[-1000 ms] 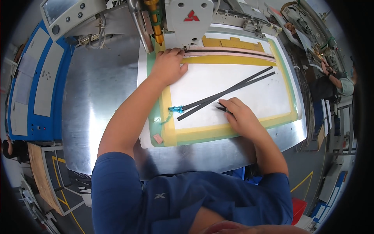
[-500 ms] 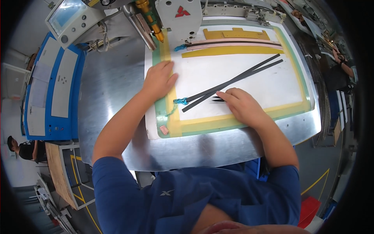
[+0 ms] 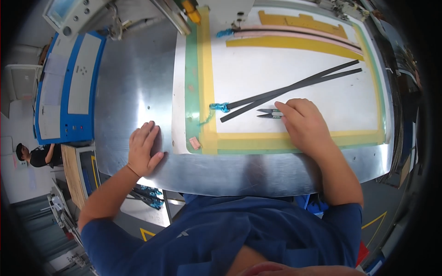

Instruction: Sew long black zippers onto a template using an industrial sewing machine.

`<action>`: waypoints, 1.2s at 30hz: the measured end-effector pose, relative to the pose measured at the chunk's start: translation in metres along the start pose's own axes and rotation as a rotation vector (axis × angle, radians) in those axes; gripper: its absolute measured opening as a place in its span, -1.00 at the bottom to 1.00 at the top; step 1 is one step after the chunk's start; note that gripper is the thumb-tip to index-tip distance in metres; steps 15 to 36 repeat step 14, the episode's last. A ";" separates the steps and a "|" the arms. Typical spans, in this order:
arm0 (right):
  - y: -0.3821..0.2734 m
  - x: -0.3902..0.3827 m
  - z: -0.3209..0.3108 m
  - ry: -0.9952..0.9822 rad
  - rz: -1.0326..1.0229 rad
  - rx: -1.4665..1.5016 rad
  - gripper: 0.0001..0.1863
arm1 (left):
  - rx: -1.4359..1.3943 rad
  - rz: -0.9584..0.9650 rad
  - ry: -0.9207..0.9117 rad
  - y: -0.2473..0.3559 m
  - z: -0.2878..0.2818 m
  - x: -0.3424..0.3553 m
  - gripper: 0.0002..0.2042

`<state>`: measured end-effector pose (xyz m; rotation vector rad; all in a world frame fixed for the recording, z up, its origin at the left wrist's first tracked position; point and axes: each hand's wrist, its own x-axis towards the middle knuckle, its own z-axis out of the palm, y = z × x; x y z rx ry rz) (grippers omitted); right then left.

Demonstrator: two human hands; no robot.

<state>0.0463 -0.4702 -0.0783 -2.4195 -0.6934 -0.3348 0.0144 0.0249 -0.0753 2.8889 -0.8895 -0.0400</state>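
Note:
My right hand (image 3: 305, 123) is closed around a pair of thread snips (image 3: 268, 113), whose dark pointed blades stick out to the left over the white sheet (image 3: 258, 87). My left hand (image 3: 145, 148) lies flat on the metal table (image 3: 133, 87), its fingers apart and nothing in it. Two long black straps (image 3: 294, 86) cross each other just beyond the snips. A shiny blue piece (image 3: 220, 107) sits at the left end of one strap, and a thin teal thread trails from it.
Yellow and green tape (image 3: 294, 138) borders the sheet. At its far side, pink strips (image 3: 294, 34) flank a black strap between yellow plates (image 3: 294, 46). A sewing machine's parts (image 3: 191, 11) hang at the far edge. Blue-framed cabinet (image 3: 76, 87) and a person (image 3: 39, 154) are at left.
My left hand has left the taped border and come down nearer me onto the bare metal. The right hand stays beside the straps, with more of the snips showing. The view has shifted.

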 end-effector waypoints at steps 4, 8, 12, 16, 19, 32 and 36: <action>-0.007 -0.005 -0.001 -0.032 0.009 0.011 -0.61 | 0.000 0.010 -0.017 -0.004 0.001 0.005 -0.25; -0.006 -0.005 -0.008 -0.064 0.013 0.069 -0.53 | 0.030 0.036 -0.045 -0.008 0.003 0.005 -0.22; 0.003 -0.005 -0.006 -0.079 0.090 0.122 -0.49 | 0.053 0.052 -0.061 -0.014 0.011 -0.006 -0.18; 0.004 -0.010 -0.005 -0.105 0.130 0.139 -0.49 | 0.043 0.058 -0.077 -0.016 0.012 -0.008 -0.15; 0.004 -0.010 -0.005 -0.105 0.130 0.139 -0.49 | 0.043 0.058 -0.077 -0.016 0.012 -0.008 -0.15; 0.004 -0.010 -0.005 -0.105 0.130 0.139 -0.49 | 0.043 0.058 -0.077 -0.016 0.012 -0.008 -0.15; 0.004 -0.010 -0.005 -0.105 0.130 0.139 -0.49 | 0.043 0.058 -0.077 -0.016 0.012 -0.008 -0.15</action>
